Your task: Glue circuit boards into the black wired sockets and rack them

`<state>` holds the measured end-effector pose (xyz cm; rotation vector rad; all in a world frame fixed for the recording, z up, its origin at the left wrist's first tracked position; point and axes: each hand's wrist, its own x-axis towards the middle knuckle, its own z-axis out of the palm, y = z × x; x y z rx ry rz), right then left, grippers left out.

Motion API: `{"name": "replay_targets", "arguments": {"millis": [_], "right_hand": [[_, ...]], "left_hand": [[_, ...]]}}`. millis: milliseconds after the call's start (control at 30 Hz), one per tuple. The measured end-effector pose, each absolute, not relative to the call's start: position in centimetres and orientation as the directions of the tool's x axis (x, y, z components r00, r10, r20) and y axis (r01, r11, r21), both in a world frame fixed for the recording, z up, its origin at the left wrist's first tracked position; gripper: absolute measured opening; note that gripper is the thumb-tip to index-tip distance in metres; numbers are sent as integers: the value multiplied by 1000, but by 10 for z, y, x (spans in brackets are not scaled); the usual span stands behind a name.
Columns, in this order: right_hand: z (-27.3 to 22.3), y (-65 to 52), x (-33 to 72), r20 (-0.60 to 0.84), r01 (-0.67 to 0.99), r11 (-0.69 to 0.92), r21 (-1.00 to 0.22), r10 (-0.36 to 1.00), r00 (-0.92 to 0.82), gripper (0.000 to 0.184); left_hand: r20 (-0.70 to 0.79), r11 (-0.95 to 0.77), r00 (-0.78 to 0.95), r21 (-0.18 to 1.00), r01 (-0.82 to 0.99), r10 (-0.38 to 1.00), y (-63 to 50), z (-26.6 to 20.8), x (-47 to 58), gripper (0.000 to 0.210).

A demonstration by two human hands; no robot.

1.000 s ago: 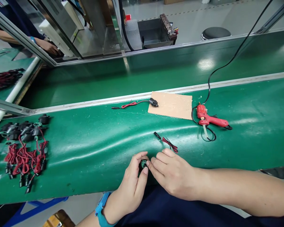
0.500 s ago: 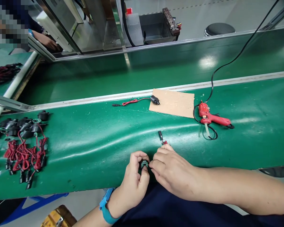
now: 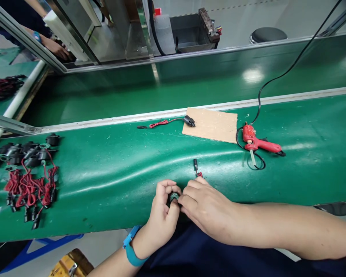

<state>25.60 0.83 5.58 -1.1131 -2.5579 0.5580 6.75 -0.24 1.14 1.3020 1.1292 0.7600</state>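
Note:
My left hand [image 3: 165,215] is curled round a small round dark part with a green circuit board [image 3: 174,196] facing up, its thumb and fingers pressing on the rim. Against the right side of this part, my right hand [image 3: 203,209] pinches with its fingertips; what lies between them is hidden. From beneath its far side comes a red and black cable [image 3: 200,174] ending in a black plug [image 3: 195,164]. Beyond both hands, another black socket [image 3: 189,121] with a red and black lead rests partly on a piece of cardboard [image 3: 215,125].
A red glue gun [image 3: 259,144] lies at the right, its black cord [image 3: 288,71] running up and away. Several black sockets with bundled red cables [image 3: 30,188] lie at the left of the green bench. Behind the metal frame, a person's hand [image 3: 57,49] shows.
Both my hands have shifted very slightly to the left and up, still together at the small round part. The things on the bench have stayed put.

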Motion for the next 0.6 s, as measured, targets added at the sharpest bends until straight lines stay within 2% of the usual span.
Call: {"name": "replay_targets", "arguments": {"millis": [133,167,267,333,467,533,600], "right_hand": [[48,13,256,109,617,528,-584,803,-585,43],[45,15,255,116,604,523,-601,805,-582,41],[36,23,251,116,576,532,-620,789,-604,20],[34,27,250,91,578,546,-606,770,-631,13],[38,32,252,46,590,573,-570,738,-673,13],[39,32,254,41,585,584,-563,726,-686,14],[38,33,255,44,575,594,-562,716,-697,16]], "left_hand": [[-195,191,292,981,44,936,-3,12,68,40],[-172,172,294,985,27,940,-4,12,69,43],[-139,147,334,989,3,932,-2,15,67,48],[-188,170,381,982,80,905,3,18,63,47],[-306,159,465,931,328,830,18,27,50,33],[-355,181,507,915,360,785,26,31,45,21],[-404,240,542,906,350,737,32,35,43,19]]}}
